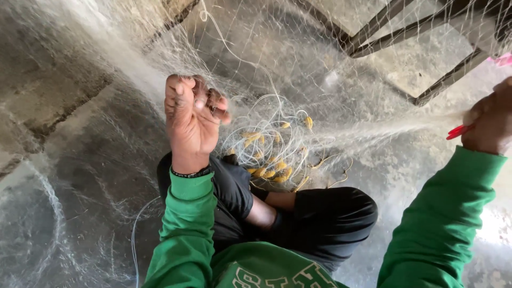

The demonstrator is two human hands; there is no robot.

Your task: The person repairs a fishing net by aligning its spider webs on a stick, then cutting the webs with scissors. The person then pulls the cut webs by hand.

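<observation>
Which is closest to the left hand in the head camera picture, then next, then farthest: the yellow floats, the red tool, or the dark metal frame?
From the left hand:
1. Yellow floats, just to its right.
2. Dark metal frame, upper right.
3. Red tool, far right, in the right hand.

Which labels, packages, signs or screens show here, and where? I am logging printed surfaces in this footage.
Lettering on the green sweatshirt: bottom centre, pale block letters on green, partly cut off by the frame edge.
No packages, signs or screens in view; only the fishing net and bare floor.
</observation>
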